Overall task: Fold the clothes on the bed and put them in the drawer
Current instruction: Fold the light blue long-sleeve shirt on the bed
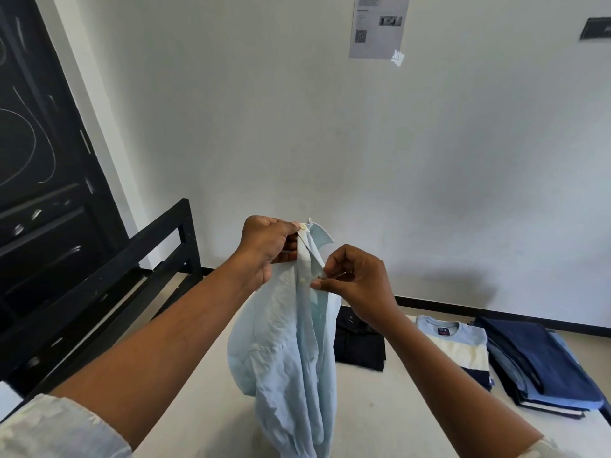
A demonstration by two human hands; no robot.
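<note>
The left hand (267,247) is gripping the top of the light blue button-up shirt (284,352) at the collar end of the button strip, with its fingers curled round the fabric. The right hand (358,280) is pinching the same strip a little lower, with thumb and forefinger closed on the cloth just beside a white button (302,281). Both hands are holding the shirt raised above the mattress (380,414). The shirt body is hanging in loose vertical folds toward the near edge. Whether the hem is touching the mattress cannot be told.

3 folded items are lying in a row along the far edge of the mattress, to the right of the shirt:
- a black garment (360,347);
- a T-shirt (458,350) banded in pale blue, cream and navy;
- a stack of navy and blue trousers (542,361), at the far right corner.

A black bed frame (158,249) is running along the left edge. A printed sheet (378,26) is hanging taped to the white wall.
</note>
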